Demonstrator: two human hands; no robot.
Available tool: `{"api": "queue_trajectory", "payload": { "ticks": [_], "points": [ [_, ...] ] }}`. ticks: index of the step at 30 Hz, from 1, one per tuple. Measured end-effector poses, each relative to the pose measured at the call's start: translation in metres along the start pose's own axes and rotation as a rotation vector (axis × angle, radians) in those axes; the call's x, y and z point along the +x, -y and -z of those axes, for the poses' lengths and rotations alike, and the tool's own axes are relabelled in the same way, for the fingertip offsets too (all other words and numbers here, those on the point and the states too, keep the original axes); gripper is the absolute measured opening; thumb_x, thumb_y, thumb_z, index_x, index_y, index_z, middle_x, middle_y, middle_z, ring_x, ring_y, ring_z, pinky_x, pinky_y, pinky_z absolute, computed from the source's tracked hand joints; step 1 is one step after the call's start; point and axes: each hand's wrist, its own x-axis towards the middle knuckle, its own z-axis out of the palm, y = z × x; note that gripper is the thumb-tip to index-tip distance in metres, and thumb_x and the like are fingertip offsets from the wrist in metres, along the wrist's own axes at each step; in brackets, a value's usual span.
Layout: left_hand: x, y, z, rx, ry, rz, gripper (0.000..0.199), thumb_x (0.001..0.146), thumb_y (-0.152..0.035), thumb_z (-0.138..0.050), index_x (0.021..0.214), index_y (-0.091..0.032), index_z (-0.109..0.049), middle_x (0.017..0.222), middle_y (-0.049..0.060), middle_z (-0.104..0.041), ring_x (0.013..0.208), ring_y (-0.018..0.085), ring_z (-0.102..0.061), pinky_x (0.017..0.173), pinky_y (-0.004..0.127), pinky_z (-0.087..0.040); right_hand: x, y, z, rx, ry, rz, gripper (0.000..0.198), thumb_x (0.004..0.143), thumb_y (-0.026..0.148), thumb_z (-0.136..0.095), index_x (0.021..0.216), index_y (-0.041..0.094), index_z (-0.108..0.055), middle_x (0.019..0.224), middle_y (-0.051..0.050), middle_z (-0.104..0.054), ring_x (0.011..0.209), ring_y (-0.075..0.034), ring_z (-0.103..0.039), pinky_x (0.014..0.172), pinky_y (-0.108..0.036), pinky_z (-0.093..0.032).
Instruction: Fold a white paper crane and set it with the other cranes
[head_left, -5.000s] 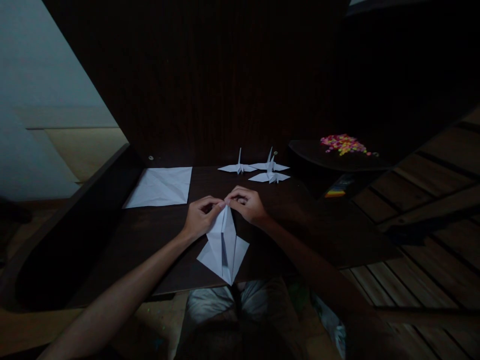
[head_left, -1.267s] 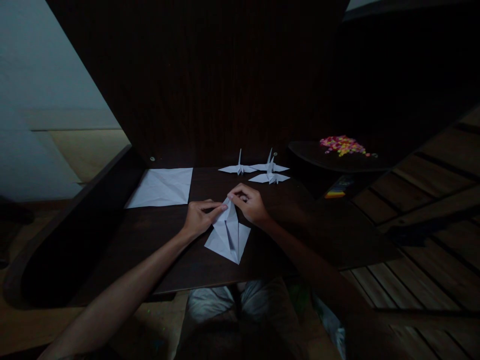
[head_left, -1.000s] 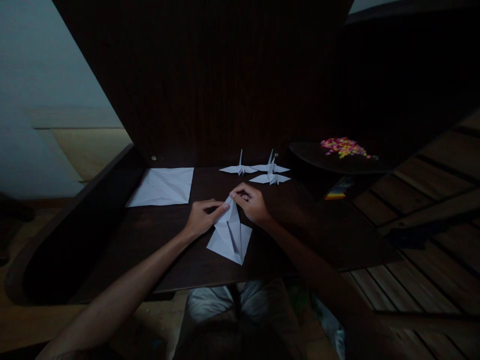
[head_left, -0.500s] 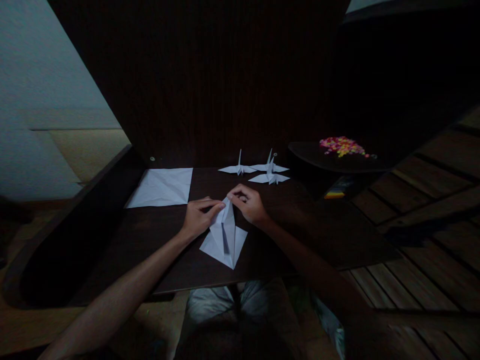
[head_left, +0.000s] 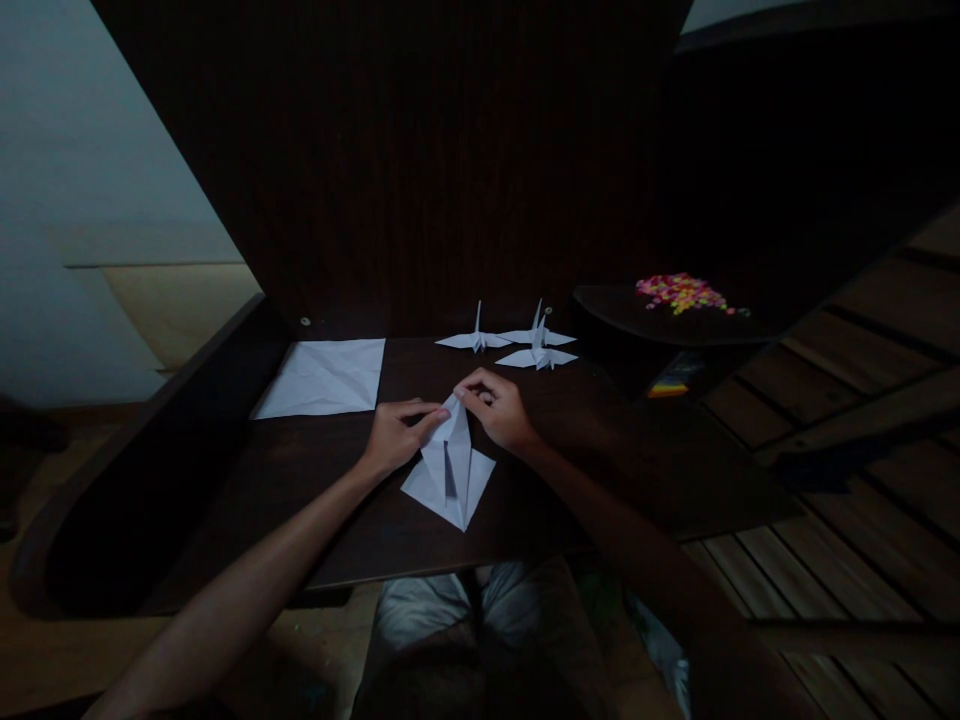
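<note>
A partly folded white origami paper (head_left: 459, 465) lies on the dark desk in front of me, its narrow tip pointing away and a wider diamond-shaped layer spread toward me. My left hand (head_left: 401, 432) pinches its upper left edge between thumb and fingers. On the other side, my right hand (head_left: 495, 405) grips the far tip, with the fingers curled. Behind my hands stand three finished paper cranes: one on the left (head_left: 477, 340), one at the back right (head_left: 537, 332) and one in front of that (head_left: 538, 357).
A creased white sheet (head_left: 326, 378) rests at the desk's back left. Several small pink, red and yellow pieces (head_left: 686, 293) form a heap on a rounded shelf (head_left: 630, 312) at right. The dark desk (head_left: 300, 500) has a raised side panel (head_left: 150, 470) on the left.
The raised flap of the origami paper has shifted slightly, and its near point sits a little farther from me. Both hands keep their pinch in almost the same place.
</note>
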Motion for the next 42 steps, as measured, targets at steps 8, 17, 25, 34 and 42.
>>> {"api": "queue_trajectory", "payload": {
  "ticks": [8,17,25,34,42],
  "points": [
    [-0.001,0.005,-0.002,-0.084,0.195,0.094,0.029,0.081,-0.04,-0.065,0.089,-0.015,-0.075,0.084,0.005,-0.075,0.072,0.019,-0.066,0.066,0.027,-0.051,0.002,0.0,0.004,-0.012,-0.052,-0.002,0.013,0.082,0.029,-0.06,0.076,0.019,-0.061,0.072,0.0,-0.058,0.064,-0.011,-0.052,0.053,-0.023,-0.039],
    [0.005,0.013,0.003,0.013,0.23,-0.148,0.024,0.081,-0.041,-0.066,0.072,-0.021,-0.076,0.072,0.005,-0.068,0.072,0.018,-0.056,0.069,0.031,-0.045,0.002,-0.002,0.006,-0.037,-0.052,0.024,0.012,0.083,0.029,-0.059,0.075,0.019,-0.061,0.073,-0.001,-0.056,0.067,-0.012,-0.053,0.052,-0.023,-0.039],
    [0.008,0.015,0.008,0.017,0.217,-0.107,0.022,0.078,-0.04,-0.07,0.073,-0.02,-0.076,0.071,0.004,-0.066,0.071,0.017,-0.057,0.068,0.031,-0.045,0.001,-0.002,0.006,-0.087,-0.029,0.041,0.014,0.084,0.03,-0.058,0.077,0.019,-0.062,0.074,-0.001,-0.057,0.066,-0.012,-0.052,0.053,-0.023,-0.038],
    [0.013,0.019,0.016,-0.132,0.292,0.055,0.027,0.076,-0.042,-0.07,0.078,-0.016,-0.075,0.085,0.009,-0.068,0.076,0.017,-0.062,0.067,0.028,-0.05,0.004,-0.007,0.012,-0.066,-0.079,0.04,0.015,0.084,0.031,-0.058,0.076,0.019,-0.061,0.074,-0.001,-0.057,0.066,-0.012,-0.053,0.053,-0.023,-0.039],
    [0.01,0.018,0.012,-0.239,0.393,0.207,0.031,0.069,-0.043,-0.075,0.073,-0.012,-0.073,0.066,0.005,-0.068,0.056,0.014,-0.06,0.055,0.024,-0.049,0.002,-0.005,0.01,-0.123,-0.061,0.028,0.016,0.084,0.032,-0.058,0.076,0.019,-0.061,0.074,-0.001,-0.057,0.066,-0.012,-0.053,0.055,-0.023,-0.039]
  ]
}}
